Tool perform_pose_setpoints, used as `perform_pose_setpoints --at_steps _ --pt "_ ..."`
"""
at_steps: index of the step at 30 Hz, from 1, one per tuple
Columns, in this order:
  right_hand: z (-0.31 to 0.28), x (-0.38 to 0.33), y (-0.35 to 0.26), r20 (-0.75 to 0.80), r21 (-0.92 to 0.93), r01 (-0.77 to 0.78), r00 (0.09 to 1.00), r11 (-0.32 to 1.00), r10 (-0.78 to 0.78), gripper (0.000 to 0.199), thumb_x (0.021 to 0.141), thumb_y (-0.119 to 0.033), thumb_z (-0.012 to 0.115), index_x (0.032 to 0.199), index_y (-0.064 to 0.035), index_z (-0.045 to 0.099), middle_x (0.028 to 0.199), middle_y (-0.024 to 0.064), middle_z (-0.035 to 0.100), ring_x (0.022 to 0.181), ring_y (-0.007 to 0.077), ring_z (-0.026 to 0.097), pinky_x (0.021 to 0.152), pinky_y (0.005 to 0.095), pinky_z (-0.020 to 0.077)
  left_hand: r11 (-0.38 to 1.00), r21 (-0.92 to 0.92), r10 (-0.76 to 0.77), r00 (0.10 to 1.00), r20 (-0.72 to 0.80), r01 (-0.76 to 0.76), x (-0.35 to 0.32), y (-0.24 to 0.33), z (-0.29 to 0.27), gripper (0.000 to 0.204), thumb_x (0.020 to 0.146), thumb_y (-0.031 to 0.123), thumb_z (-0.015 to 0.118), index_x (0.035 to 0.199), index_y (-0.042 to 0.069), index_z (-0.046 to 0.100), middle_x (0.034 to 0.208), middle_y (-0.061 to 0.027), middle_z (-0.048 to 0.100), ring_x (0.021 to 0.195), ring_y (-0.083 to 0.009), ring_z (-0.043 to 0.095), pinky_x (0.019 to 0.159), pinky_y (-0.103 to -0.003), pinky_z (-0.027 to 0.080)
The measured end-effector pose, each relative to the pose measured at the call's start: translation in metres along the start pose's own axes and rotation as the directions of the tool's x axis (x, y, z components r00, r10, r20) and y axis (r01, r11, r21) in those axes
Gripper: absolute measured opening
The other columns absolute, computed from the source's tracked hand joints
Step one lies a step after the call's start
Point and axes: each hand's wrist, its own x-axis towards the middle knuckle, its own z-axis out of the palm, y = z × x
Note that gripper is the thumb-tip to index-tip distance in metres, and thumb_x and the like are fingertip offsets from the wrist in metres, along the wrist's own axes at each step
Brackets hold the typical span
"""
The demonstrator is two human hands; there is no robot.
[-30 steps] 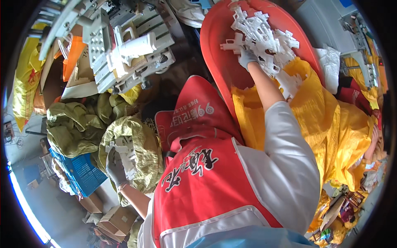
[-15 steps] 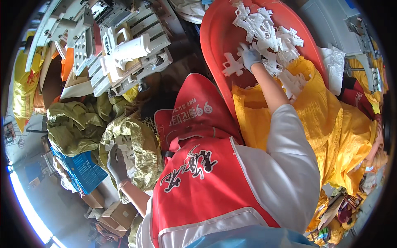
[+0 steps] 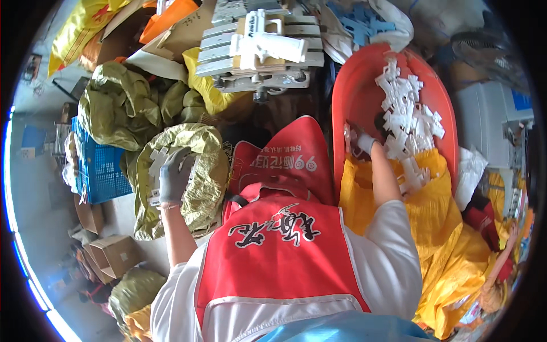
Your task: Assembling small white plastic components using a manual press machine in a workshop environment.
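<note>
Cluttered sorting floor: left of the red tub (image 3: 350, 102), our gloved left hand (image 3: 172, 178) grips white plastic parts (image 3: 155, 171) over a green sack (image 3: 196, 182); our right hand (image 3: 362, 142) closes on tub pieces (image 3: 407, 119). Loosely held parts may spill.

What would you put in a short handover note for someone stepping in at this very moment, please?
Left hand: gloved, resting on white plastic pieces at the mouth of the olive woven sack; whether it grips them I cannot tell.
Right hand: gloved, reaching into the red tub, at the edge of the heap of white plastic parts; grip unclear.
Yellow bag lies under the tub's near end.
Done: some white pieces are at the sack.
Left: a large heap remains in the tub.
</note>
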Motion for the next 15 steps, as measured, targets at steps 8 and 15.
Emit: perform_pose_setpoints --at_steps 8,15 --pt "0.055 0.004 -0.014 -0.150 0.312 -0.105 0.976 0.944 0.158 0.056 0.079 -0.028 0.066 0.130 -0.0164 0.046 0.134 0.0090 0.047 0.119 0.0246 0.050 0.098 0.0387 0.0443 0.976 -0.111 0.184 0.983 -0.020 -0.185 0.028 0.034 0.003 0.026 0.085 0.013 0.060 0.109 0.002 0.063 0.106 -0.0162 0.064 0.100 -0.0317 0.061 0.087 -0.036 0.047" --pt "0.034 -0.039 -0.060 -0.318 0.877 0.048 0.804 0.478 0.503 0.052 0.079 -0.013 0.063 0.129 -0.0111 0.046 0.132 0.0146 0.047 0.123 0.0333 0.045 0.098 0.0396 0.0443 0.957 -0.164 0.247 0.969 0.016 -0.241 0.029 0.044 0.011 0.027 0.085 0.015 0.059 0.109 0.002 0.063 0.106 -0.0160 0.065 0.100 -0.0315 0.061 0.088 -0.037 0.046"
